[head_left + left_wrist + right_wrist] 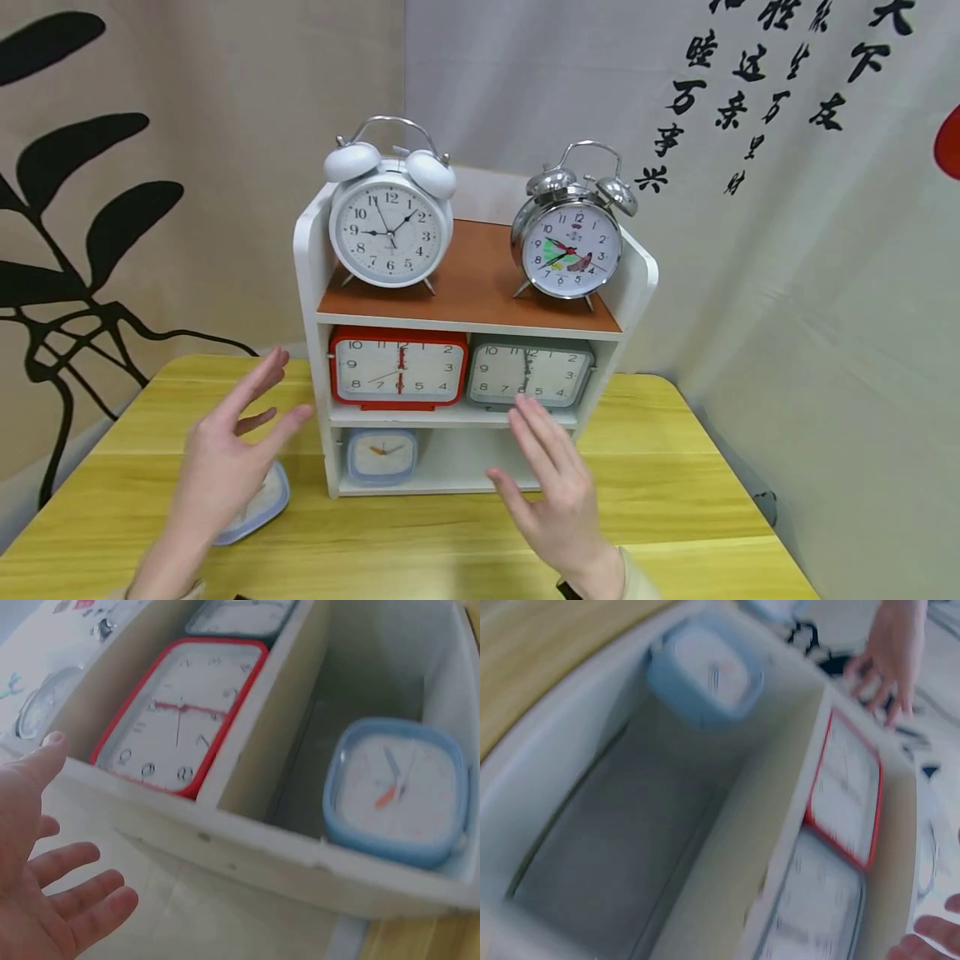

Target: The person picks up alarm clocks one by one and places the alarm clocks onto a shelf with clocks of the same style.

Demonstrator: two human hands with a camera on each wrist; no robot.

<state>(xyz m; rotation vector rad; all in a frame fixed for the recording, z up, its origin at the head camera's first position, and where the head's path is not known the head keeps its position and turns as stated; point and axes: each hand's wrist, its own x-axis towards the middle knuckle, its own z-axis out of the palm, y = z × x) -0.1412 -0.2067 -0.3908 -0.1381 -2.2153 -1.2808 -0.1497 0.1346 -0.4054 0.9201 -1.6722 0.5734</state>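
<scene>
My left hand (228, 454) hovers left of a white shelf unit (311, 350), fingers extended and holding nothing. Below it on the table lies a light blue square clock (273, 500), partly hidden by the hand. My right hand (558, 500) is raised before the shelf's lower right, also holding nothing, its fingertips overlapping a grey-green clock (577, 367) in the head view. Beside that clock on the middle shelf stands a red rectangular clock (363, 367). Another light blue clock (397, 799) sits at the left of the bottom compartment.
On the brown top shelf (480, 283) stand a white twin-bell alarm clock (360, 258) at left and a silver one (536, 250) at right. The unit rests on a yellow wooden table (697, 500). Behind hangs a pale cloth (495, 92) with black writing.
</scene>
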